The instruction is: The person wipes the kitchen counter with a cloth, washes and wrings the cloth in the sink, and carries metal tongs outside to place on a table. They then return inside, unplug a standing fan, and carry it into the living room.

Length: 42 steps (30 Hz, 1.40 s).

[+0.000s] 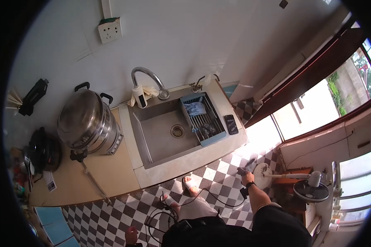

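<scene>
My right hand [247,178] reaches out over the tiled floor, near the white base of a standing fan [263,175]. Its fingers are closed around a small dark grey thing [246,168] whose kind I cannot make out. A dark band circles that wrist. Low in the view, at the bottom edge, my left hand [131,235] hangs beside a black cable [149,224]; its fingers are too blurred to read. The cable loops over the floor and past my feet.
A steel sink [156,140] with a faucet [146,76] and a blue drain basket [214,138] is set in the counter. A phone [231,124] lies beside it. A large steamer pot [86,121] stands left. An open doorway [305,111] is at right.
</scene>
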### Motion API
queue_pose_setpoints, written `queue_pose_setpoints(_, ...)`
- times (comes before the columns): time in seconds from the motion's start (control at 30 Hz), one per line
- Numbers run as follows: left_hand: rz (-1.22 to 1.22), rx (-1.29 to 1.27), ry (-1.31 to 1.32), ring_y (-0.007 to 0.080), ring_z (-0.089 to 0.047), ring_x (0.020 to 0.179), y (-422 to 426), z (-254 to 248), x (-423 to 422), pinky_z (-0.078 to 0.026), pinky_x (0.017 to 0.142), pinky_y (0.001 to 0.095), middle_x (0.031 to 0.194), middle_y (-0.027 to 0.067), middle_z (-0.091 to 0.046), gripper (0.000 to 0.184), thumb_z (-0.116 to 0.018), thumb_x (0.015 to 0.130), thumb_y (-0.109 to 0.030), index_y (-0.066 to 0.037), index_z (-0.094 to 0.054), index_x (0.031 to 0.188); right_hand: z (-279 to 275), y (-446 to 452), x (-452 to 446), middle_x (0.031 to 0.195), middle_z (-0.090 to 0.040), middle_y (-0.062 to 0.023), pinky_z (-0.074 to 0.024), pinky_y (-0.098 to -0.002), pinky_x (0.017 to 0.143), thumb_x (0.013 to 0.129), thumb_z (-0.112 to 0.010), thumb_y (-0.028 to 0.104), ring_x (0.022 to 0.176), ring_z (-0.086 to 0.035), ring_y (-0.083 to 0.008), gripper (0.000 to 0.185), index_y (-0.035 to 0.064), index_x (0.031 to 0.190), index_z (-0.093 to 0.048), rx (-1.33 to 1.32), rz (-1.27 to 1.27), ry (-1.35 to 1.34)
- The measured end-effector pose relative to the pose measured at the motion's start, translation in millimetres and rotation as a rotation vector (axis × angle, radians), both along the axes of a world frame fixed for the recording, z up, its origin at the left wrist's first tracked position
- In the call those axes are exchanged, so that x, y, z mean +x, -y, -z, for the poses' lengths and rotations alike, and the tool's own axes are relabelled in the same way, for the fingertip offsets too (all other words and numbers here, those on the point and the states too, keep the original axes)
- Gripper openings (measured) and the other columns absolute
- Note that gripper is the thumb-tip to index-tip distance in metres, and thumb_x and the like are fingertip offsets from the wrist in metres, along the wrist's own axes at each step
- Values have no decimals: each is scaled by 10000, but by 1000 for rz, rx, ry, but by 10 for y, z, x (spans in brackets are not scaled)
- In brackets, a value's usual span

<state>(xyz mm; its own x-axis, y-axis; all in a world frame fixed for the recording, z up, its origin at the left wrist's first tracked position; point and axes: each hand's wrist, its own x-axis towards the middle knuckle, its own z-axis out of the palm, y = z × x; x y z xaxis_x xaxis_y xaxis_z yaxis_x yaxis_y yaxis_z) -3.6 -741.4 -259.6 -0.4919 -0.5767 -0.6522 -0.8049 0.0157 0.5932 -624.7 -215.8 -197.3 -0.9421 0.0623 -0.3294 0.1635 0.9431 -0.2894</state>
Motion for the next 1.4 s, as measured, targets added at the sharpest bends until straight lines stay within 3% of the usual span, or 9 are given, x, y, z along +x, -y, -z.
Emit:
queue_pose_setpoints(0.23,57,-142,-181,254,-716,951,116,-1341,-1805,-566,819,367,1045,150,-729,252,-606,963,-193,-12,-657,1131,-754,47,46,1011,-733,-241,-542,-414,870,952,-576,428,1023,-709,-364,477,4,1118,-721,-68,18,124)
queue_pose_setpoints(0.33,102,-165,-426,225,-716,928,311,-1330,-2275,-567,819,346,1015,121,-726,255,-638,945,-144,-9,-643,1161,-1635,974,138,994,-723,-132,-534,-327,821,1044,-490,401,921,-679,-194,508,-58,1146,-684,-718,-83,311)
queue_pose_setpoints(0.47,229,-186,-627,213,-696,963,378,-2424,-3159,-562,853,331,1110,115,-704,243,-626,957,-77,-5,-636,1190,-2708,2097,162,1050,-685,-73,-507,-284,842,1081,-440,467,952,-620,-137,566,-42,1243,-627,-925,-429,492)
queue_pose_setpoints(0.67,455,-413,-970,286,-573,1205,391,-3622,-4070,-514,959,372,1448,172,-456,624,-709,947,-221,-14,-429,1465,-3357,3342,122,1030,-626,-75,-445,-292,927,1099,-416,435,1008,-538,-136,521,-22,1236,-627,-789,-1184,-336)
queue_pose_setpoints(0.77,414,-759,-1137,272,-623,1113,505,-3798,-4379,-518,926,364,1329,172,-571,511,-693,955,-206,6,-514,1384,-3945,3722,229,1049,-638,-39,-460,-298,930,1099,-458,360,1005,-555,-122,450,-15,1302,-602,-1061,-967,195)
queue_pose_setpoints(0.93,53,-388,-1163,197,-661,853,770,-3960,-4385,-509,807,332,897,121,-710,243,-670,938,-132,63,-658,1083,-4140,4181,165,1065,-655,-32,-487,-287,878,1094,-487,267,976,-578,-107,371,-16,1311,-590,-1216,-939,226)
queue_pose_setpoints(1.2,34,-412,-1071,140,-601,749,918,-4407,-3978,-489,703,318,822,105,-695,319,-720,909,-224,73,-670,1014,-4291,4475,617,1022,-727,-94,-530,-349,887,863,-811,412,964,-670,-189,554,-19,1178,-667,-834,-1161,-270)
queue_pose_setpoints(1.27,58,-395,-1069,127,-601,758,887,-4584,-3817,-493,710,314,827,108,-699,316,-705,918,-229,67,-683,1025,-4173,4606,603,1021,-739,-51,-527,-314,876,906,-793,278,959,-659,-138,389,-13,1140,-687,-819,-1106,-265)
queue_pose_setpoints(1.4,158,-509,-993,149,-631,759,1032,-4639,-3372,-512,746,323,841,112,-713,268,-707,919,-195,35,-706,1057,-4072,4793,672,914,-707,-32,-497,-253,734,980,-702,218,846,-617,-95,256,-16,1082,-684,-1320,-1033,-59)
